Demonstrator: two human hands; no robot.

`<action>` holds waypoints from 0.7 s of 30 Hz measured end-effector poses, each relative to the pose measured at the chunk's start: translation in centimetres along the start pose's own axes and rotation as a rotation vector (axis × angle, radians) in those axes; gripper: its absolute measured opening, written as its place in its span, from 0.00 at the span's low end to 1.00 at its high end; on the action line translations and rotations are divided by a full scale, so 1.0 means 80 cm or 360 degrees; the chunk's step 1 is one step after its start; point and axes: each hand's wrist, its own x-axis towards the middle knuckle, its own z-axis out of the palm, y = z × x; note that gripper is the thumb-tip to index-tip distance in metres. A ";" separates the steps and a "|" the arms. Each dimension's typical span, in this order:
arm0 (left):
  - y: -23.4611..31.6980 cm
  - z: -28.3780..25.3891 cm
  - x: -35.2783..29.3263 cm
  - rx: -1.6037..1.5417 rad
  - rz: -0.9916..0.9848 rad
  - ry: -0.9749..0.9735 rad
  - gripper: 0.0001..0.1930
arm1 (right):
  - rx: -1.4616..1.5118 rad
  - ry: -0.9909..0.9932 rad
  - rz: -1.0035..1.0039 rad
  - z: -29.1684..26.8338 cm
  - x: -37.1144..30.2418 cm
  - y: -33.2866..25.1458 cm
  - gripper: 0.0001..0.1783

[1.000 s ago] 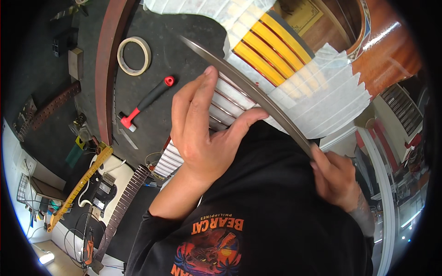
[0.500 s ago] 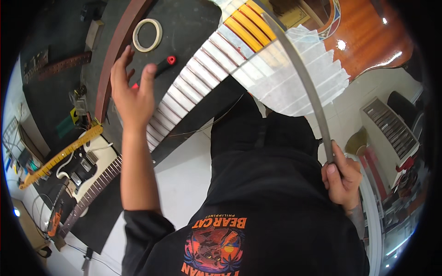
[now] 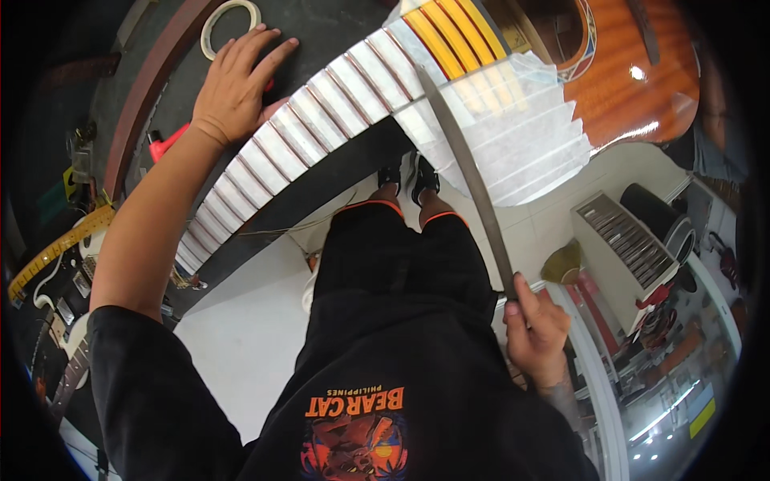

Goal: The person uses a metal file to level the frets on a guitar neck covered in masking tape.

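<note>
My right hand (image 3: 539, 329) is closed around the lower end of a long grey metal file (image 3: 473, 178). The file slants up and left, its far end over the taped fretboard (image 3: 301, 120) of an acoustic guitar. White tape covers the wood between the frets, and a few strips near the body are yellow. My left hand (image 3: 234, 90) is over the dark bench beside the neck, fingers spread, thumb by the fretboard's edge. Partly hidden beneath hand and wrist is a red-and-black tool (image 3: 167, 143). Whether the file touches the frets is hard to tell.
A roll of masking tape (image 3: 207, 36) lies just beyond my left fingers. White paper strips (image 3: 513, 136) cover part of the glossy brown guitar body (image 3: 650, 96). An electric guitar (image 3: 76, 276) lies at left. A slotted box (image 3: 626, 244) stands on a glass case at right.
My left hand has come down from the air to beside the neck, covering much of the red-and-black tool. The file's tip has shifted from the yellow strips to the white-taped frets. The view has shifted.
</note>
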 end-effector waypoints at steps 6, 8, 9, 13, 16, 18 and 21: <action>-0.006 0.005 -0.011 0.0195 -0.0030 -0.0083 0.35 | -0.0165 0.0006 -0.0086 0.006 -0.002 -0.003 0.29; -0.002 0.003 -0.011 0.0230 -0.0043 -0.0067 0.34 | -0.0156 -0.0016 -0.0107 0.008 0.010 -0.001 0.30; -0.004 0.003 -0.012 0.0227 -0.0066 -0.0056 0.34 | -0.0119 -0.0019 -0.0118 0.011 0.016 0.000 0.31; -0.005 0.004 -0.009 0.0273 0.0004 -0.0079 0.32 | -0.0161 0.0071 -0.0292 0.016 0.052 -0.009 0.32; -0.003 0.002 -0.010 0.0262 -0.0077 -0.0145 0.33 | -0.0205 0.0091 -0.0385 0.026 0.134 -0.034 0.28; -0.006 0.004 -0.013 0.0285 -0.0054 -0.0139 0.32 | -0.0224 0.0059 -0.0391 0.026 0.160 -0.048 0.28; -0.009 0.010 -0.020 0.0305 -0.0037 -0.0154 0.32 | -0.0166 0.0034 -0.0346 0.023 0.149 -0.044 0.27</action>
